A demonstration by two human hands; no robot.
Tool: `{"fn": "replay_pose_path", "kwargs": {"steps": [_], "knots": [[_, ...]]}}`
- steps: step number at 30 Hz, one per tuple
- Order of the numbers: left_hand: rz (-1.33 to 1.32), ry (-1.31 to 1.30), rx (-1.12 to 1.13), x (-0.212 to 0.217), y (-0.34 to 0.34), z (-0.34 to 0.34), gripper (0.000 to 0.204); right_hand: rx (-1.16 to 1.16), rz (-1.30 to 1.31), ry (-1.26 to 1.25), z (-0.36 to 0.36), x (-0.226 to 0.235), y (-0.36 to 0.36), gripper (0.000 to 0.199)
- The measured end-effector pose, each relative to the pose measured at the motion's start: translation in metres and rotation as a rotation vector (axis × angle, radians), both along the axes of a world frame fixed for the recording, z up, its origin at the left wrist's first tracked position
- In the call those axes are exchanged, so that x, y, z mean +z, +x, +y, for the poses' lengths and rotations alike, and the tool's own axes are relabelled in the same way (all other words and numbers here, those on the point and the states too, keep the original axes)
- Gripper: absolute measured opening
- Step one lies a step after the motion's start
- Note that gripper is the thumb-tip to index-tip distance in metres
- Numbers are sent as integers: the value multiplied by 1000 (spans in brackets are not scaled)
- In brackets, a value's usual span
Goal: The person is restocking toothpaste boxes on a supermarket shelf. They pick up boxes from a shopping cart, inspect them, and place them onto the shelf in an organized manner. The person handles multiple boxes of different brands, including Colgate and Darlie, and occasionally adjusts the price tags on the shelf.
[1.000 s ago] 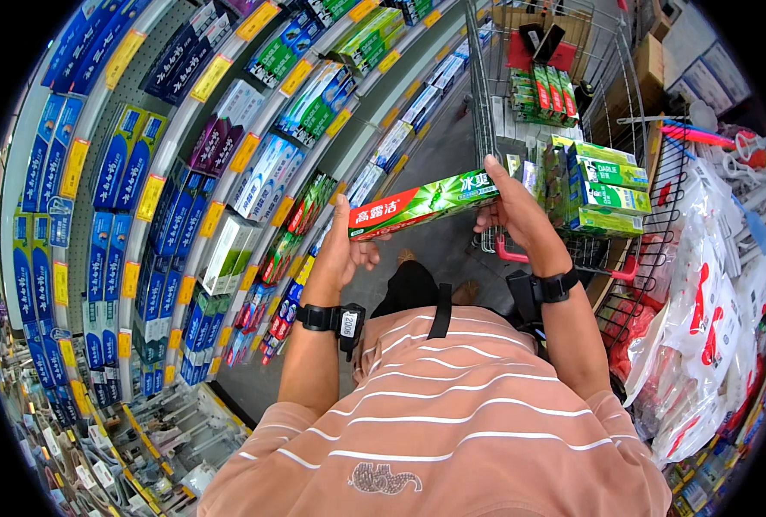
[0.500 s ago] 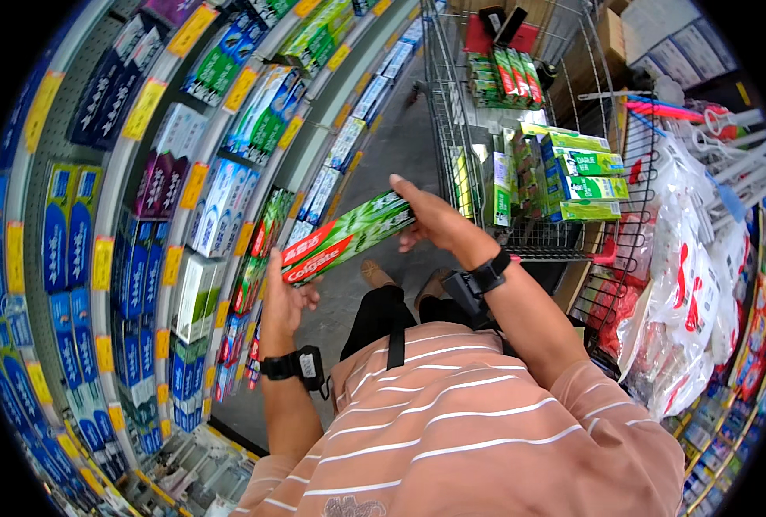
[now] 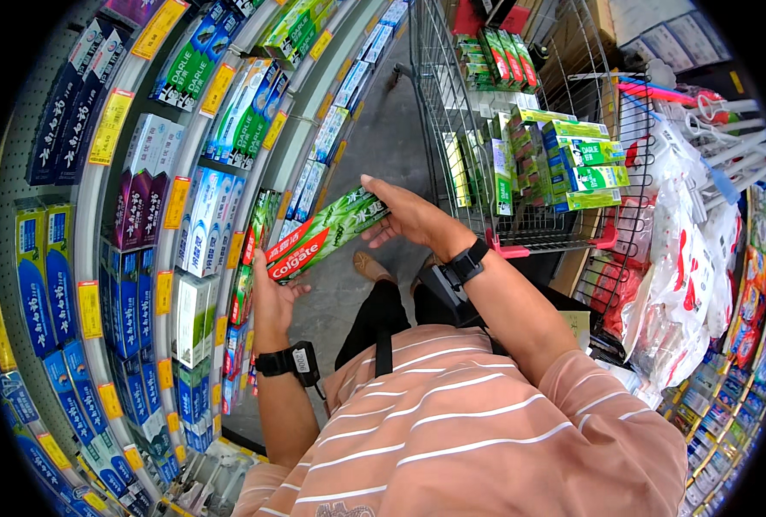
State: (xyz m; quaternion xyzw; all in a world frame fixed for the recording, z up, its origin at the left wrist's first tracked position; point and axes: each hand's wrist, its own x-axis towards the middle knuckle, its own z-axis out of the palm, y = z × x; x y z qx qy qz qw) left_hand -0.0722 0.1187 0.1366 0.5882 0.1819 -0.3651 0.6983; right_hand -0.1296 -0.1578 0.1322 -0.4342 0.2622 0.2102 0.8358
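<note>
A long green and red toothpaste box (image 3: 329, 233) is held level in front of my body, between my two hands. At its near left end my left hand (image 3: 272, 289) grips it, with some fingers hidden beneath. My right hand (image 3: 407, 212) has the far right end, thumb over the top and fingers below. Just left of the box, similar red and green toothpaste boxes (image 3: 243, 280) stand on the shelf's lower level.
Shelving with rows of toothpaste boxes (image 3: 133, 293) and yellow price tags curves along my left. Ahead to the right stands a wire shopping cart (image 3: 456, 112) with green toothpaste boxes (image 3: 585, 168) inside. White plastic bags (image 3: 672, 267) hang on the right.
Both hands and the toothpaste box have shifted left, closer to the shelf. The shelf and cart appear slightly displaced as my view moves.
</note>
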Motion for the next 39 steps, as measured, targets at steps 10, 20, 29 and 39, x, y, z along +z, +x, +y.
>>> {"fn": "replay_pose_path", "kwargs": {"steps": [10, 20, 29, 39], "knots": [[22, 54, -36, -22, 7, -6, 61, -69, 142, 43, 7, -40, 3, 54], [71, 45, 113, -79, 2, 3, 60, -62, 121, 76, 3, -83, 27, 48], [87, 85, 161, -112, -2, 6, 67, 5, 215, 62, 10, -134, 43, 52], [207, 120, 167, -170, 2, 16, 74, 53, 276, 15, 22, -188, 63, 55]]}}
